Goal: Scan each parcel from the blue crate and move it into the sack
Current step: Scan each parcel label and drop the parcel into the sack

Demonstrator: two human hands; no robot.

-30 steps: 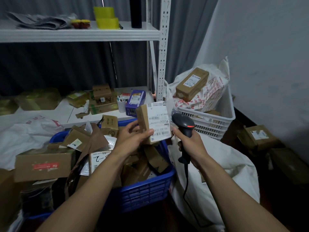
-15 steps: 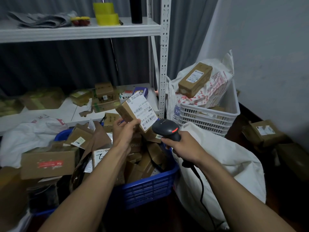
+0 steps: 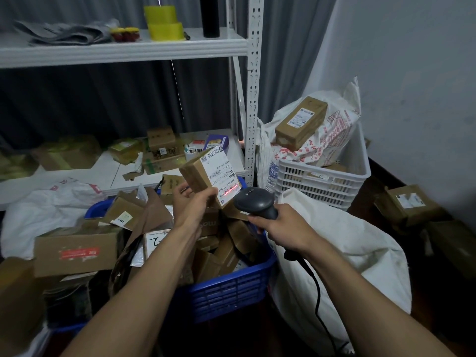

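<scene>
My left hand (image 3: 192, 203) grips a small brown parcel (image 3: 210, 176) with a white label, held tilted above the blue crate (image 3: 231, 289). My right hand (image 3: 280, 225) holds a black barcode scanner (image 3: 255, 202) by its handle, its head just below the parcel. A red scan line glows on the label's lower edge. The crate is full of several brown parcels. The white sack (image 3: 345, 256) lies right of the crate, under my right forearm.
A white slotted basket (image 3: 324, 181) with a brown box (image 3: 301, 122) and bags stands behind the sack. White metal shelving (image 3: 253, 99) carries boxes and yellow tape rolls. A cardboard box (image 3: 77, 249) lies left of the crate, more boxes (image 3: 409, 204) on the floor at right.
My left hand tilted the parcel and brought it lower left. The scanner swung under its label, and a red scan line now shows on the label.
</scene>
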